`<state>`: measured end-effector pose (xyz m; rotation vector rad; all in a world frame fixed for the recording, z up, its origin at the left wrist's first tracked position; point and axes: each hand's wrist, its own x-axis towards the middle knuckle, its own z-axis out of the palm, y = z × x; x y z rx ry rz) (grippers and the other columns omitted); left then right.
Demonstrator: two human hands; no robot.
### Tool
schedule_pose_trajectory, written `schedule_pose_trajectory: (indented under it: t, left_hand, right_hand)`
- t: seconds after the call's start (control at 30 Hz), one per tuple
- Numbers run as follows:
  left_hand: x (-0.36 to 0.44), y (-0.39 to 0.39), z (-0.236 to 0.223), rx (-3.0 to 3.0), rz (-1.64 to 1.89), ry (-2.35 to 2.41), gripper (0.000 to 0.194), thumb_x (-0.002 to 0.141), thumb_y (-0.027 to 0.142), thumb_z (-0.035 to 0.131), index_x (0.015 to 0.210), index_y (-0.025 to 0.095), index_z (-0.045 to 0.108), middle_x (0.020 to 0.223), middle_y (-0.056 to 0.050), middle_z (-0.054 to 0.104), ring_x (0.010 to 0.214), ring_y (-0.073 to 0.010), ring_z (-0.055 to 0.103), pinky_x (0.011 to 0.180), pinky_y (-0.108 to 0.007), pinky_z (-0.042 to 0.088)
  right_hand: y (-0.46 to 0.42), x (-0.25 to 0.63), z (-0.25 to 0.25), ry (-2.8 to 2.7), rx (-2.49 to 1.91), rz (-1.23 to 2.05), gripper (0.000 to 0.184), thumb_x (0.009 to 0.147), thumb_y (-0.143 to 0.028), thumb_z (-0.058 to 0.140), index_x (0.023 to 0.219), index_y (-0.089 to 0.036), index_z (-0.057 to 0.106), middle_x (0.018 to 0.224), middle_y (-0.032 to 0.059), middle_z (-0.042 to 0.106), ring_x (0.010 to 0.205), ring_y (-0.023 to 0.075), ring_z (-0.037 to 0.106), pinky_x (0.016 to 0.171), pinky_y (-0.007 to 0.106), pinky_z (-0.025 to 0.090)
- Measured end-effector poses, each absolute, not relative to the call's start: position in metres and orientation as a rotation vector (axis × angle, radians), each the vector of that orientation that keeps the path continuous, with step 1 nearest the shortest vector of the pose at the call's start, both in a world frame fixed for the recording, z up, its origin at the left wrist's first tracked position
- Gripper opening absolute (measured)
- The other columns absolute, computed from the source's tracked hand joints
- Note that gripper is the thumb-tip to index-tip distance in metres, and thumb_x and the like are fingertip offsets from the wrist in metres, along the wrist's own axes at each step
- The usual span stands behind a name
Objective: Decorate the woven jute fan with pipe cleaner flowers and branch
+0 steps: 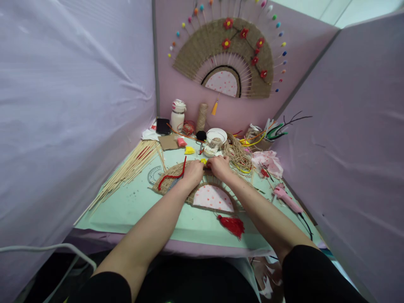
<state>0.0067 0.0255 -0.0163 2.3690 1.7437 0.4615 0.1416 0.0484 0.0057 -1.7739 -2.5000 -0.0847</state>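
Observation:
My left hand (193,172) and my right hand (219,166) meet over the top edge of a twine-wrapped fan (176,171) lying on the table. Both have their fingers drawn together. A small fuzzy yellow piece (203,161) shows between the fingertips; its exact kind is too small to make out. A bent red pipe cleaner (172,176) rests on the fan's left part, close to my left hand. The fan's lower centre is a white half-circle with pink spots (212,198). Below it lies a red tassel (232,226).
Bamboo sticks (126,170) spread along the left, near a clear protractor (154,174). A pink glue gun (288,198) lies at right. Behind are a white bottle (178,117), a twine spool (202,118), tape (216,135) and loose twine (236,153). A finished fan (202,46) hangs on the back wall.

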Motion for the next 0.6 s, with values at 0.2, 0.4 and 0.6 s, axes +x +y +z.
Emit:
schedule_pose_trajectory:
  t: [0.2, 0.4, 0.6]
  left_hand:
    - [0.007, 0.025, -0.015, 2.347, 0.451, 1.732, 0.029, 0.083, 0.017, 0.049, 0.105, 0.014, 0.066, 0.105, -0.013, 0.063, 0.106, -0.0234, 0.055, 0.094, -0.034, 0.041]
    - [0.007, 0.026, -0.018, 2.382, 0.48, 1.742, 0.03, 0.083, 0.015, 0.045, 0.105, 0.014, 0.065, 0.105, -0.013, 0.063, 0.105, -0.0239, 0.056, 0.093, -0.034, 0.041]
    - [0.007, 0.025, -0.018, 2.377, 0.487, 1.747, 0.028, 0.084, 0.016, 0.045, 0.103, 0.012, 0.065, 0.104, -0.013, 0.063, 0.104, -0.0241, 0.056, 0.092, -0.034, 0.042]
  right_hand:
    - [0.05, 0.144, 0.004, -2.497, -1.76, -0.065, 0.032, 0.09, -0.026, 0.038, 0.094, -0.025, 0.071, 0.102, 0.0063, 0.067, 0.1, 0.0259, 0.049, 0.084, 0.037, 0.023]
    - [0.05, 0.154, 0.013, -2.447, -1.759, -0.047, 0.031, 0.092, -0.03, 0.04, 0.106, -0.027, 0.067, 0.107, 0.0065, 0.067, 0.102, 0.0269, 0.051, 0.083, 0.037, 0.024]
    - [0.051, 0.149, 0.014, -2.495, -1.739, -0.012, 0.024, 0.083, -0.037, 0.056, 0.098, -0.024, 0.069, 0.104, 0.0076, 0.068, 0.104, 0.0272, 0.05, 0.085, 0.037, 0.025]
